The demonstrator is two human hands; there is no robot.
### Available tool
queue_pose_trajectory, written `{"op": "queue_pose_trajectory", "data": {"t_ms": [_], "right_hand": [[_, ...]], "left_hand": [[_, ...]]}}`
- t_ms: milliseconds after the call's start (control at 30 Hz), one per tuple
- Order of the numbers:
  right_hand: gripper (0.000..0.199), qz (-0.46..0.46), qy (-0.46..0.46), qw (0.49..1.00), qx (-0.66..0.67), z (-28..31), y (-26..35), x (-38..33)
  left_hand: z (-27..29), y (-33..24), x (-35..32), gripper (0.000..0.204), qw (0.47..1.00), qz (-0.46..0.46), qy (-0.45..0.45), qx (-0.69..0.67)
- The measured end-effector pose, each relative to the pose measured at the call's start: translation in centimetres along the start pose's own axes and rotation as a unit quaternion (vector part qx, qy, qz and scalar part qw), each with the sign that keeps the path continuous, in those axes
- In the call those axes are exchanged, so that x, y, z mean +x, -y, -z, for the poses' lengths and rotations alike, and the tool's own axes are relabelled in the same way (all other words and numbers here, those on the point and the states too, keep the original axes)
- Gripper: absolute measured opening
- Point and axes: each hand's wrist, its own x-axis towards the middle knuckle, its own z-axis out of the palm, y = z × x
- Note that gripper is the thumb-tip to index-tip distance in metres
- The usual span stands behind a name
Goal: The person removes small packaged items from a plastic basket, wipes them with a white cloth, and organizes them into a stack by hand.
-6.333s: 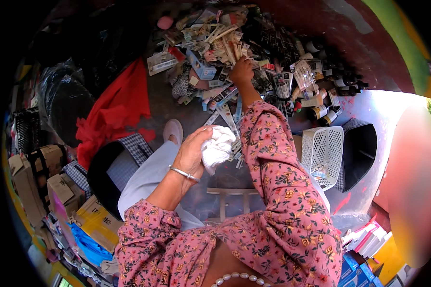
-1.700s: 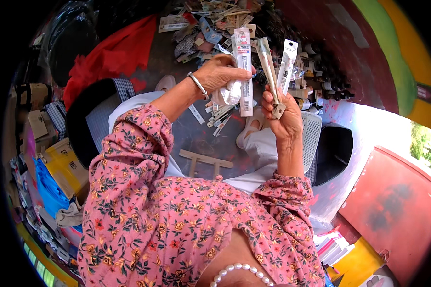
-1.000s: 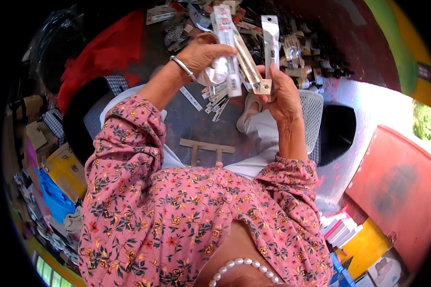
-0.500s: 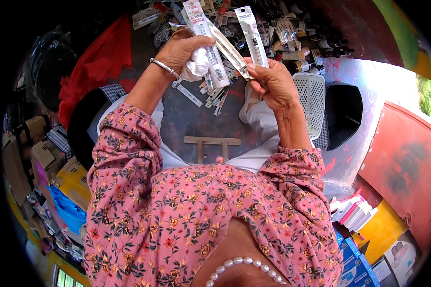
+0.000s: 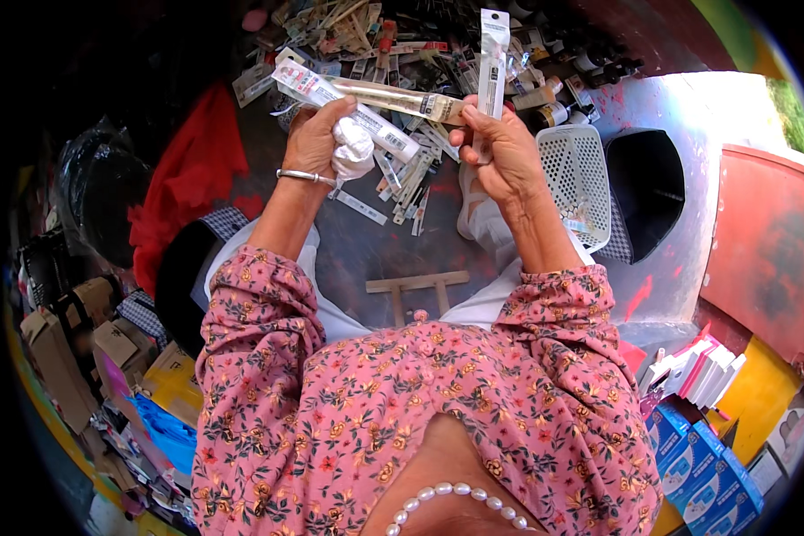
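Observation:
My left hand (image 5: 311, 143) is closed round a slim white pen packet (image 5: 380, 134), its barcoded end pointing right. A crumpled white cloth (image 5: 355, 152) is bunched in the same hand, against the palm. My right hand (image 5: 506, 156) grips another narrow packet (image 5: 492, 71) that stands almost upright between thumb and fingers. A third, gold-brown packet (image 5: 397, 98) stretches between the hands; its right end meets my right fingertips. What these packets contain is too small to make out. Beneath and beyond the hands lies a pile of similar slim packets (image 5: 413, 183).
To the right stand a white perforated basket (image 5: 573, 165) with a few small items in it and a black bin (image 5: 648, 201). Bottles (image 5: 558, 114) lie at the far right of the pile. A red cloth (image 5: 192, 179) hangs at left. Below is a wooden bar frame (image 5: 417, 281).
The left-hand packet has tilted from nearly upright to slanting, and the gold-brown one has levelled out. My left hand has moved slightly down. The view has shifted, showing more of the pile.

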Motion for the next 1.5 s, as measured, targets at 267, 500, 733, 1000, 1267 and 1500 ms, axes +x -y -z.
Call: {"op": "queue_pose_trajectory", "data": {"t_ms": [267, 500, 733, 1000, 1267, 1500], "right_hand": [[0.018, 0.005, -0.091, 0.996, -0.002, -0.3, -1.2, 0.9], [0.011, 0.167, -0.134, 0.972, -0.101, 0.0, 1.2, 1.8], [0.011, 0.255, -0.162, 0.939, -0.163, 2.6, 5.0, 2.8], [0.011, 0.114, -0.071, 0.965, -0.225, 0.7, 3.9, 2.9], [0.011, 0.084, -0.026, 0.958, -0.274, -0.5, 1.9, 3.0], [0.009, 0.082, -0.018, 0.956, -0.281, -1.2, 1.7, 2.8]], "left_hand": [[0.5, 0.4, -0.3, 0.019, 0.999, 0.017, 0.038, 0.006], [-0.2, -0.4, -1.5, 0.019, 0.996, 0.051, 0.059, 0.042], [0.9, -1.7, -0.3, 0.015, 0.989, 0.093, 0.049, 0.108], [-1.8, -1.5, -2.3, 0.034, 0.936, 0.204, 0.252, 0.135], [-2.5, -0.5, -3.0, 0.034, 0.923, 0.22, 0.274, 0.154], [-2.7, 0.1, -3.2, 0.033, 0.926, 0.218, 0.258, 0.17]]}}
